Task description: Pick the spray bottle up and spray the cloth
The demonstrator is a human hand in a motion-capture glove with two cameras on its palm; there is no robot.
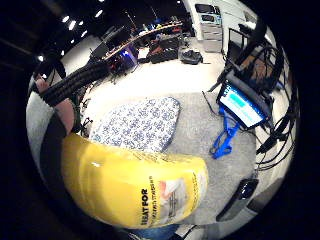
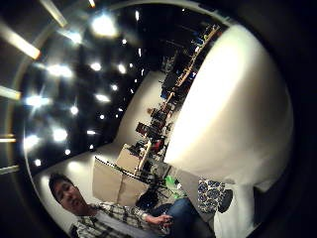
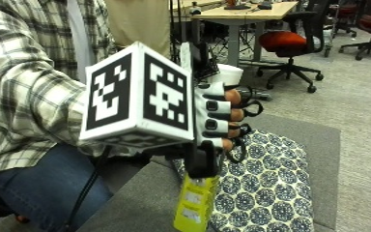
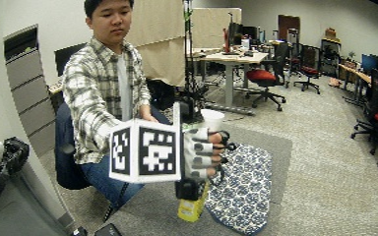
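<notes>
Right hand (image 3: 221, 116) held spray bottle (image 3: 195, 203) upright above table, fingers curled round its neck; yellow body hung below palm. Patterned cloth (image 3: 269, 193) lay flat just right of bottle, below it. Nozzle direction hidden.

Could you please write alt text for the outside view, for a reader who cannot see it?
A gloved right hand grips a yellow spray bottle with a white top, lifted above a blue-and-white patterned cloth lying on a grey table. The seated person wears a plaid shirt.
</notes>
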